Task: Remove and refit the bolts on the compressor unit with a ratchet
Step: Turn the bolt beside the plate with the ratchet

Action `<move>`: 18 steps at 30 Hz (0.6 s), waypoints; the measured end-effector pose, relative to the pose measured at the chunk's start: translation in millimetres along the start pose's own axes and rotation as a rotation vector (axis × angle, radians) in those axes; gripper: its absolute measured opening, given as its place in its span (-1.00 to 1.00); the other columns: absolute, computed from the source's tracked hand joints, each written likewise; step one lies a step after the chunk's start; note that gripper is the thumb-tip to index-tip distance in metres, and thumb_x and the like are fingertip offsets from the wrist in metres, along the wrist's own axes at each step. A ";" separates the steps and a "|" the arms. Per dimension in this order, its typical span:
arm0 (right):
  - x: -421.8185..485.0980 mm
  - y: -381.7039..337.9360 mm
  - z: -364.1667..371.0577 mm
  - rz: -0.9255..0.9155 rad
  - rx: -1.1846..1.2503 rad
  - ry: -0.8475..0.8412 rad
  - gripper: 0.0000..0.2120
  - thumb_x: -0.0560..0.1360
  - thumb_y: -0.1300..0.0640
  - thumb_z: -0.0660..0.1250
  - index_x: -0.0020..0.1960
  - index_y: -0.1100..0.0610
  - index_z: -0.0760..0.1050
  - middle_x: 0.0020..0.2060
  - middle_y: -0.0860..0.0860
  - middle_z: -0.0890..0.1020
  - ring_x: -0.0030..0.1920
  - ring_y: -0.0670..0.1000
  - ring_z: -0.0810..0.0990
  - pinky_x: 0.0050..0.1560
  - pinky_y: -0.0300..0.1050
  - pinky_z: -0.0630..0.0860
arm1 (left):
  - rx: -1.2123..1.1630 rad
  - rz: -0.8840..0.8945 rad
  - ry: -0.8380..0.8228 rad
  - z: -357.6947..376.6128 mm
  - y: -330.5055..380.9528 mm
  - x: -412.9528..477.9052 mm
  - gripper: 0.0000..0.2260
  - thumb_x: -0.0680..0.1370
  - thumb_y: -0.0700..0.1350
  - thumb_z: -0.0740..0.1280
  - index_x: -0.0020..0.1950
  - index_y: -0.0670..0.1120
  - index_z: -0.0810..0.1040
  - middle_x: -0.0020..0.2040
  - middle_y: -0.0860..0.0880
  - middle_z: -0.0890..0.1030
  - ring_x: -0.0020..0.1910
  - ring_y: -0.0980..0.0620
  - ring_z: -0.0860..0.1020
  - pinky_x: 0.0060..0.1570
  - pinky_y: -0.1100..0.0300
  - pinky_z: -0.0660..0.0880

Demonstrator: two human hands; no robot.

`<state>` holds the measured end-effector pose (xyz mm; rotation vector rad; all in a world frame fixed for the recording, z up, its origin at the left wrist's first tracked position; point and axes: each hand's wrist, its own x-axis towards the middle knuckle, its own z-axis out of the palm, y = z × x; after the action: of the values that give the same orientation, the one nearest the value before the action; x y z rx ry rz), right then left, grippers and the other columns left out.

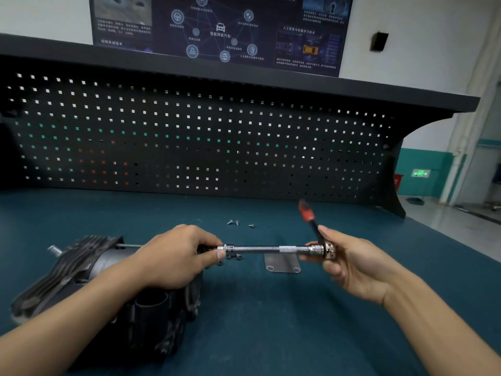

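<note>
The dark finned compressor unit (81,270) lies on the teal bench at the lower left. My left hand (176,256) rests over its right end and grips the socket end of a long chrome extension bar (265,249). The bar runs level to the right into the ratchet head (326,249), which my right hand (349,264) holds. The ratchet's red and black handle (307,213) points up and away, blurred. Three loose bolts (237,223) lie on the mat behind the bar, and more bolts (233,257) sit just under it.
A small grey metal plate (283,265) with two holes lies flat below the bar. A black pegboard (189,137) closes the back of the bench under a dark shelf. The bench's right edge (461,245) drops off to the floor.
</note>
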<state>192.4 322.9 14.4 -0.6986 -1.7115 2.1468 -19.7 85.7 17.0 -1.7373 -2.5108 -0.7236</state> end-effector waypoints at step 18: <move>-10.6 -2.6 -9.4 -0.114 -0.024 -0.146 -0.63 0.36 0.21 0.45 0.17 0.18 0.63 0.03 0.19 0.71 -0.39 -0.01 0.51 -0.51 -0.27 0.42 | 0.130 -0.012 0.063 4.2 -6.5 0.2 -0.80 0.55 0.29 0.26 -0.04 0.20 0.50 -0.14 0.42 0.51 -0.15 0.36 0.46 -0.25 0.27 0.33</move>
<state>206.2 325.8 17.3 -0.4485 -1.8062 2.1480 -24.4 85.6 11.0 -1.6331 -2.4683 -0.5908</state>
